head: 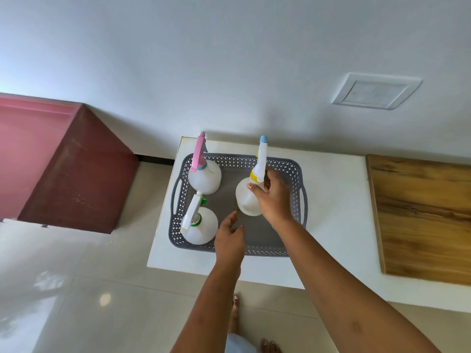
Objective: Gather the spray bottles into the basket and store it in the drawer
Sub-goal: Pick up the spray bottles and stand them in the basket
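Note:
A grey perforated basket (293, 169) sits on a white tabletop (334, 225). Three white spray bottles stand inside it. The pink-headed bottle (204, 177) is at the back left, and the green-collared bottle (200, 228) is at the front left. My right hand (272, 197) is shut around the neck of the yellow-collared bottle (246, 197) on the right side, its base inside the basket. My left hand (229, 240) hovers over the basket's front middle with fingers apart, holding nothing.
A wood-grain panel (423, 217) lies on the table to the right. A dark red cabinet (76, 174) stands to the left on the glossy tiled floor (76, 289). A wall switch plate (374, 91) is behind. My bare feet (270, 346) show below.

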`<move>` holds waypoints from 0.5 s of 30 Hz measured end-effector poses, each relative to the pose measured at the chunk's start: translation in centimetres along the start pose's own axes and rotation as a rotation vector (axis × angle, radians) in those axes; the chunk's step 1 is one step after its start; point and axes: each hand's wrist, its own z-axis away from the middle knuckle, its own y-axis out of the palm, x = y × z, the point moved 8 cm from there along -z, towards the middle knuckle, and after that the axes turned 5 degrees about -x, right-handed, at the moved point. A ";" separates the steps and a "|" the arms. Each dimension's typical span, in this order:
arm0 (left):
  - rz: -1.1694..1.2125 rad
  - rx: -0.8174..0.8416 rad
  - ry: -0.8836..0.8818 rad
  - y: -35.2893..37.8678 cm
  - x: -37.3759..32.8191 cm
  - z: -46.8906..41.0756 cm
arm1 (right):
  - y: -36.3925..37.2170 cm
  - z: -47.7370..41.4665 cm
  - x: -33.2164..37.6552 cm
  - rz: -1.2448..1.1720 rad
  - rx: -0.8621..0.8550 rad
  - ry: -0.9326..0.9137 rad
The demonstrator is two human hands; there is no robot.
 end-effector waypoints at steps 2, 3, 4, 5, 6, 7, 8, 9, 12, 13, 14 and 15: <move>0.004 0.026 -0.002 0.2 -0.3 -1.3 | 0.9 -1.2 -0.2 0.033 -0.033 -0.014; 0.010 0.040 0.001 0.4 -0.5 -1.8 | 1.2 -1.7 -0.1 0.045 -0.047 -0.018; 0.015 0.051 0.002 0.5 -0.8 -2.3 | 1.6 -2.1 0.0 0.049 -0.061 -0.021; 0.015 0.056 0.004 0.6 -1.0 -2.7 | 1.9 -2.5 0.2 0.046 -0.070 -0.026; 0.014 0.060 0.003 0.7 -1.2 -3.2 | 2.4 -2.8 0.4 0.038 -0.077 -0.035; 0.013 0.066 -0.002 0.8 -1.3 -3.6 | 2.8 -3.2 0.4 0.037 -0.083 -0.046; 0.013 0.070 -0.005 0.9 -1.4 -4.0 | 3.3 -3.5 0.5 0.049 -0.085 -0.059; 0.009 0.071 -0.007 1.0 -1.4 -4.5 | 3.7 -3.7 0.5 0.067 -0.081 -0.069; -0.024 0.077 -0.007 1.2 -1.7 -5.5 | 4.8 -4.2 0.6 0.096 -0.069 -0.092; -0.034 0.086 -0.006 1.4 -1.7 -5.8 | 5.0 -4.3 0.5 0.107 -0.066 -0.102; -0.043 0.096 -0.004 1.5 -1.7 -6.0 | 5.2 -4.4 0.5 0.124 -0.062 -0.113; -0.049 0.104 -0.003 1.6 -1.7 -6.1 | 5.3 -4.4 0.6 0.139 -0.056 -0.124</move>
